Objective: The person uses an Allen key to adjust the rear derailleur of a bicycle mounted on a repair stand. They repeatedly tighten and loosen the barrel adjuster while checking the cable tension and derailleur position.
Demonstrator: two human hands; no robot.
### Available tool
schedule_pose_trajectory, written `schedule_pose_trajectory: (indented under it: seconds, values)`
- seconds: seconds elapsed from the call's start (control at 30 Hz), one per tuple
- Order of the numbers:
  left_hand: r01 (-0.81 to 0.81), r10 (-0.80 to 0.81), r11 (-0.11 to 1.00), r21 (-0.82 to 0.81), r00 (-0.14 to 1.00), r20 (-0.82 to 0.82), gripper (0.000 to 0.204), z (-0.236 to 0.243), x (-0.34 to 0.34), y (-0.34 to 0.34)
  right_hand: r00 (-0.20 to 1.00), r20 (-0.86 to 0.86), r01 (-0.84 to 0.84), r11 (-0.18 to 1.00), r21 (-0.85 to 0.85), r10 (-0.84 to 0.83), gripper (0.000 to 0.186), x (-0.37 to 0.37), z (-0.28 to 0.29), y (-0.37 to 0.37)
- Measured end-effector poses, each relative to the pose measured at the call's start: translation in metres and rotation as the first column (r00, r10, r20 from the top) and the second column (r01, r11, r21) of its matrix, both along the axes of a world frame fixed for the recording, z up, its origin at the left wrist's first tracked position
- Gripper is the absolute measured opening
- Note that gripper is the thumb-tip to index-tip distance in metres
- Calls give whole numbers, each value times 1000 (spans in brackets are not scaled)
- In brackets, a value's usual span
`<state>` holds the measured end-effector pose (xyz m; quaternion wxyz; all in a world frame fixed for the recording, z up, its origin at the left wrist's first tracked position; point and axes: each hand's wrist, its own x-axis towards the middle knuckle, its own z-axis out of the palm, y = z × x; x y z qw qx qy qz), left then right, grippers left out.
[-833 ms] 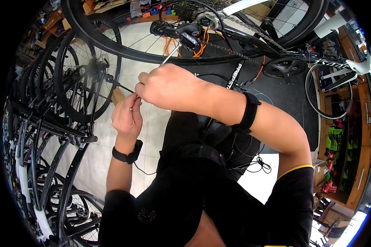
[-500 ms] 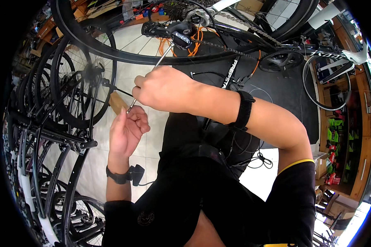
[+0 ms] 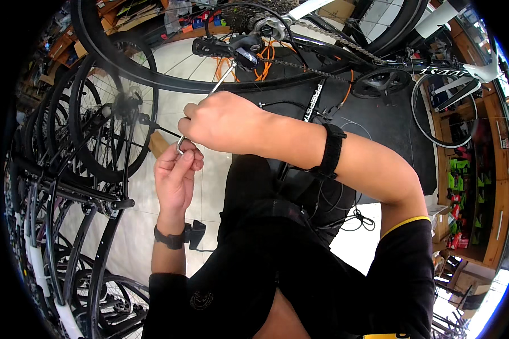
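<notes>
A long silver hex key [image 3: 223, 78] runs from the bike's black rear derailleur [image 3: 247, 44] down toward me, its far tip against the derailleur's body. My right hand [image 3: 223, 121] is closed around the key's shaft in a fist. Below it, the key's short bent end shows between the fingers of my left hand [image 3: 178, 169], thumb and fingertips pinched on it. A chain [image 3: 305, 69] leads from the derailleur to the black crankset [image 3: 382, 83] on the right. The rear wheel's black tire [image 3: 169, 83] curves just beyond my right hand.
Several bikes with black wheels [image 3: 104, 113] stand close on my left. An orange cable [image 3: 264, 69] lies on the dark mat [image 3: 398, 127] behind the derailleur. A loose wheel [image 3: 448, 141] leans by wooden shelves [image 3: 492, 186] on the right. Black cable [image 3: 363, 222] coils on the floor.
My left hand has risen slightly, and its fingers, loosely curled beside the key's end before, have closed onto the bent part. The key has turned, showing its bend. My right hand stays nearly in place.
</notes>
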<state>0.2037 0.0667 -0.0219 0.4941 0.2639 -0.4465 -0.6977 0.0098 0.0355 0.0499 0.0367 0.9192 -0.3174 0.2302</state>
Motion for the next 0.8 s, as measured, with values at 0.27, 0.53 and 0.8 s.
schedule_pose_trajectory:
  seconds: [0.27, 0.53, 0.8]
  values:
    - [-61, 99, 962, -267, 986, 131, 24, -4, 0, -5, 998, -54, 26, 1000, -11, -27, 9, 2, 5, -2]
    - [38, -21, 992, -121, 989, 145, 25, 3, 3, -11, 997, -74, 38, 999, -3, -38, 9, 1, 7, 0]
    - [-12, 145, 929, -370, 932, 334, 14, -9, 6, -14, 998, -61, 11, 999, -31, -13, 9, -1, 6, -1]
